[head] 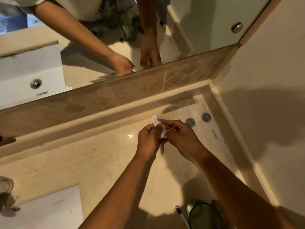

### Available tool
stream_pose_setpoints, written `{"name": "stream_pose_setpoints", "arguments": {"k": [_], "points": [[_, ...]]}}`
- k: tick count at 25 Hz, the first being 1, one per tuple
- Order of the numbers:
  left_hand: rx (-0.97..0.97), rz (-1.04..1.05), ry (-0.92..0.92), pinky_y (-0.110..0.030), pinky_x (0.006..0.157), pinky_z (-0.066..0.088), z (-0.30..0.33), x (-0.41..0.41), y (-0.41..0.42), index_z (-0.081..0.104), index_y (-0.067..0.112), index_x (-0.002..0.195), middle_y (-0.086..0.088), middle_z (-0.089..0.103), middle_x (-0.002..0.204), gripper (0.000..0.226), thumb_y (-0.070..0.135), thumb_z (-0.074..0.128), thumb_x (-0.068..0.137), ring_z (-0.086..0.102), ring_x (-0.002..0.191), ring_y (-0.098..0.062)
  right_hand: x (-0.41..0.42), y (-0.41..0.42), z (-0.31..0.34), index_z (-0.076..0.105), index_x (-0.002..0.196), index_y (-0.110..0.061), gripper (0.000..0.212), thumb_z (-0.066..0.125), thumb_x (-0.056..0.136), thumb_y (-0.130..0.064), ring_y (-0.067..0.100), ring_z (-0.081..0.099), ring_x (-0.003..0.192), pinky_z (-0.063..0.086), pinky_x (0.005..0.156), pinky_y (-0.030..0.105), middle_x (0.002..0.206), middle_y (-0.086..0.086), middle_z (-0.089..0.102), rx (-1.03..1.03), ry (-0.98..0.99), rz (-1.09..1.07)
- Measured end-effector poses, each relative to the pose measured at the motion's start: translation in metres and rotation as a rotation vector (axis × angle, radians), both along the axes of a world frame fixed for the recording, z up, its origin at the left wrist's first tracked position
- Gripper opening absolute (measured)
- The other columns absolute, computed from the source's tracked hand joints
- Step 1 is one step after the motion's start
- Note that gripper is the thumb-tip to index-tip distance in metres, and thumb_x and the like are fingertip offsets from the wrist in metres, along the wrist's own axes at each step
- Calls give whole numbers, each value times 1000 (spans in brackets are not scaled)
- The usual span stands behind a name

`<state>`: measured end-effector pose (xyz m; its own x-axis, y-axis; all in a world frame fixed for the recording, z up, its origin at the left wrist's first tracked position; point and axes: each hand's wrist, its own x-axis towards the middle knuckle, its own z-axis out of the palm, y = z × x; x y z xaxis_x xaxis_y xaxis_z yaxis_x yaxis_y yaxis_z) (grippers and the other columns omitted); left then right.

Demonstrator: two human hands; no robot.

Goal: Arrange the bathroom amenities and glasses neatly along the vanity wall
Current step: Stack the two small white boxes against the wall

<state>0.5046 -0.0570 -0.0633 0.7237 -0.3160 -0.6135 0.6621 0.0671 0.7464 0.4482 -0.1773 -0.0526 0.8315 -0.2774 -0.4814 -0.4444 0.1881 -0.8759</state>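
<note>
My left hand (149, 139) and my right hand (183, 138) together grip a small white amenity packet (160, 128) just above the beige vanity counter (99, 162), close to the back wall ledge. Two flat white sachets with round dark labels (202, 119) lie side by side in the counter's far right corner, beyond my right hand. A green-rimmed glass (204, 215) stands near the front edge under my right forearm, with a toothbrush (179, 210) beside it.
A mirror (115, 38) runs above the tiled backsplash (132, 91) and reflects my arms and two glasses. The white sink basin (49, 210) is at the lower left. A side wall (267, 80) closes the counter on the right.
</note>
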Motion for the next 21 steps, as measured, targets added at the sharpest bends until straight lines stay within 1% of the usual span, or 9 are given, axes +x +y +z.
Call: {"name": "stream_pose_setpoints", "arguments": {"k": [3,5,7,10,13,15,17,19,21], "points": [[7,44,80,-56,90,58,-3,8,-4,68,-8,106,-32,72,105,23,7,51,100,70,102,-46,2,-8,-4,67,119,-31,46,62,87,2,17,61,118,60,91,34,124,-4,53,-191,19,-24],[6,67,103,-48,82,61,-5,13,-8,68,-6,106,-30,73,105,22,8,52,101,72,100,-44,2,-12,-3,61,126,-31,47,67,88,-4,12,58,115,59,85,21,124,-6,48,-357,35,41],[22,84,86,-43,77,61,-7,15,-11,70,-5,107,-29,73,105,23,10,53,101,73,99,-43,4,-14,-2,57,131,-29,49,71,87,-10,9,60,111,58,80,14,126,-7,49,-412,33,95],[117,29,-42,-42,76,61,-13,14,-12,77,2,100,-22,77,96,26,17,55,101,76,90,-38,9,-15,-2,56,135,-23,56,74,84,-7,12,62,110,60,83,22,129,-5,50,-384,35,92],[451,-181,-416,-38,70,59,-19,15,-8,80,20,82,-5,76,77,30,28,56,98,73,73,-23,11,-17,-4,55,135,-24,55,75,86,-8,12,61,112,61,84,23,132,-5,50,-475,37,101],[606,-184,-547,-33,70,54,-19,18,-8,79,25,79,0,70,78,27,24,58,95,67,73,-13,12,-18,-6,56,134,-23,53,73,87,-8,12,61,112,59,83,17,132,-5,50,-539,36,127],[595,-135,-512,-32,68,57,-19,21,-11,79,23,77,4,71,74,25,17,59,92,69,69,-11,16,-17,-8,55,136,-22,52,71,89,-7,10,60,113,55,80,7,133,-5,49,-617,37,159],[572,-127,-458,-34,63,58,-24,24,-15,73,15,68,3,70,63,25,16,60,89,69,62,-13,21,-18,-10,54,138,-19,52,70,90,-7,10,58,115,50,78,2,136,-4,48,-675,42,178],[575,-143,-454,-32,63,54,-29,27,-18,68,12,66,0,65,59,24,18,59,87,65,59,-16,25,-19,-10,54,138,-18,51,69,90,-8,11,58,116,51,84,7,138,-3,48,-704,44,169]]}}
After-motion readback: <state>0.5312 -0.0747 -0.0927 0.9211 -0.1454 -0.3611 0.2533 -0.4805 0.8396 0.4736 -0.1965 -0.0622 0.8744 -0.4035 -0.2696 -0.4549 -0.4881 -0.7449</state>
